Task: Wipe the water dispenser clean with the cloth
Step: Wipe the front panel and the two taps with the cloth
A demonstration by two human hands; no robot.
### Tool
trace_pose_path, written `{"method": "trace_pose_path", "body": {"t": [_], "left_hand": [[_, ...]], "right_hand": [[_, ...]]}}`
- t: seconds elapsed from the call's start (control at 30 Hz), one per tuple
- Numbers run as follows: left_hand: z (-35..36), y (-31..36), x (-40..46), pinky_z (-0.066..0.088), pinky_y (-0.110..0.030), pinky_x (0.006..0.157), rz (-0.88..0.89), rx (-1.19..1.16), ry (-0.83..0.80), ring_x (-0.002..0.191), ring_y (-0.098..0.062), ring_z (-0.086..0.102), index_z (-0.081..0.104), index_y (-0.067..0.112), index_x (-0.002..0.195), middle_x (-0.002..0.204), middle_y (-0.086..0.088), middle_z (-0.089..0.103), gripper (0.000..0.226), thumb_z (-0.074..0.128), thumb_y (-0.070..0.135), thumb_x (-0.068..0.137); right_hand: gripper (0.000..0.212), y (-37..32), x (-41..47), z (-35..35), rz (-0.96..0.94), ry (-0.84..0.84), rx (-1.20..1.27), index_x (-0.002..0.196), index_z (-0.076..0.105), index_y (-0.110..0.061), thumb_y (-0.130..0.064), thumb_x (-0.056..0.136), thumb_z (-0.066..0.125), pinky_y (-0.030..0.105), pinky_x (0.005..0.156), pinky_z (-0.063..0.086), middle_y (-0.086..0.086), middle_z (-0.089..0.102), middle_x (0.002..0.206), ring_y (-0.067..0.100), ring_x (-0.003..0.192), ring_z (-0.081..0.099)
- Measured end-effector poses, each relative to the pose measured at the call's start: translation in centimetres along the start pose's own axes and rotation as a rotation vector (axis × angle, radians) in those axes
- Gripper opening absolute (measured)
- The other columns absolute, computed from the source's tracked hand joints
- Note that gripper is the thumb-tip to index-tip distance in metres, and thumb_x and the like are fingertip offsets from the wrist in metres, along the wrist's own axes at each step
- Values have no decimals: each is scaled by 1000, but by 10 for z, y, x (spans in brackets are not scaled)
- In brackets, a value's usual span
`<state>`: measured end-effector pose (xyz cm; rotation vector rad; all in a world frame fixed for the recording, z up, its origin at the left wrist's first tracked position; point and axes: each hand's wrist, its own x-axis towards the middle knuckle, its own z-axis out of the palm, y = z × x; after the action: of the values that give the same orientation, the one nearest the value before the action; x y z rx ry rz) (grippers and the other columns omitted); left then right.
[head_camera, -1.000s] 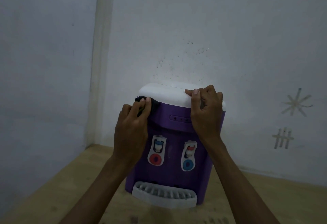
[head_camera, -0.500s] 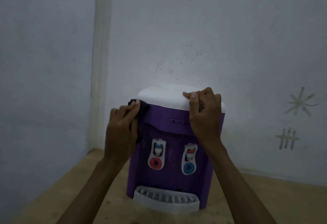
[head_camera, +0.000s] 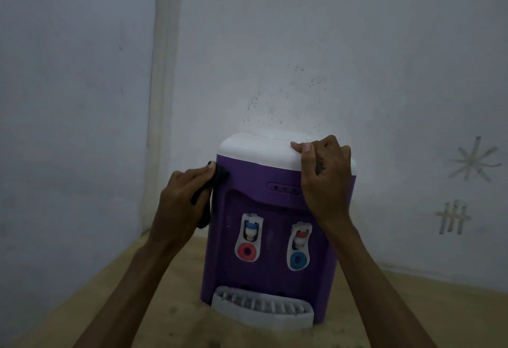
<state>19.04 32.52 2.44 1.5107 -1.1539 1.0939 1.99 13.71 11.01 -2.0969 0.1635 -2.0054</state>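
Mostly hidden: dark cloth (head_camera: 217, 180) under left hand (head_camera: 182, 199); right hand (head_camera: 325, 180) fingers grip dispenser (head_camera: 264, 237).

The water dispenser (head_camera: 275, 210) is coloured purple, with a white lid (head_camera: 258, 149) at frame centre. A red button (head_camera: 246, 251) is seen under the left tap, a blue button (head_camera: 297, 259) under the right. The drip tray (head_camera: 261, 309) is pale grey and slotted. The cloth (head_camera: 217, 180) is black. The tabletop (head_camera: 412, 306) is tan, the wall (head_camera: 302, 45) grey-white, speckled.
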Motion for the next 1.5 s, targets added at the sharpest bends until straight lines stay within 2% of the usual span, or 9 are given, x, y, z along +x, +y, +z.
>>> {"method": "trace_pose_path", "body": {"t": [0.17,0.23,0.4,0.57,0.73,1.03,1.27,1.4,1.5], "left_hand": [[-13,-1,14,55,-35,94,-74,-87,-123,109,-24,65,59,9,142,127,-9,70,54,75,4,90],[-15,-4,12,59,-42,87,-58,-38,-151,101,-27,65,59,9,143,125,-9,71,56,74,-2,90],[-11,0,18,60,-48,71,5,-1,-130,69,-21,61,61,7,140,87,4,70,44,61,-6,98],[-1,2,3,53,-31,75,28,93,-72,91,-24,56,50,4,148,134,-15,66,52,57,4,97],[13,4,-54,44,-20,79,-1,134,-127,95,-12,39,37,11,157,163,-5,39,56,44,19,102],[10,8,-12,44,-24,73,24,206,-85,97,-9,30,48,5,150,153,-10,51,52,43,18,101],[20,10,-99,46,-20,76,61,150,-195,95,-13,37,43,10,153,163,-6,38,57,56,7,98],[31,14,-93,52,-27,73,-9,127,-103,93,-18,42,47,7,151,160,-6,43,51,49,10,100],[31,24,-54,43,-21,74,-98,112,-11,94,-14,37,46,8,152,157,-6,47,51,43,15,101]], "right_hand": [[33,-1,-1,-1,-3,1,-5,107,79,-18,-24,106,47,15,77,34,-16,55,93,9,89,44],[32,0,-1,-1,-8,2,-13,108,79,-18,-23,106,47,16,77,34,-16,54,93,10,89,45],[32,1,-1,0,-9,10,-7,108,79,-17,-22,107,47,17,77,35,-15,55,93,10,89,45],[33,0,-1,0,-12,7,-1,107,79,-16,-23,106,47,25,76,39,-14,55,92,10,88,44],[34,1,-2,-1,-10,-1,7,107,79,-16,-25,106,46,27,76,39,-13,56,93,12,89,45],[32,2,-2,0,-22,7,-8,108,79,-14,-22,107,48,26,75,37,-11,57,94,10,90,43],[32,1,-1,1,-15,19,-14,108,79,-15,-22,107,47,30,74,40,-10,58,94,11,91,44],[32,3,-2,0,-31,18,-16,108,79,-14,-20,107,48,29,74,39,-11,56,94,9,90,42],[33,3,-5,0,-28,15,-28,109,79,-14,-22,107,47,30,74,39,-11,54,95,9,91,41]]}}
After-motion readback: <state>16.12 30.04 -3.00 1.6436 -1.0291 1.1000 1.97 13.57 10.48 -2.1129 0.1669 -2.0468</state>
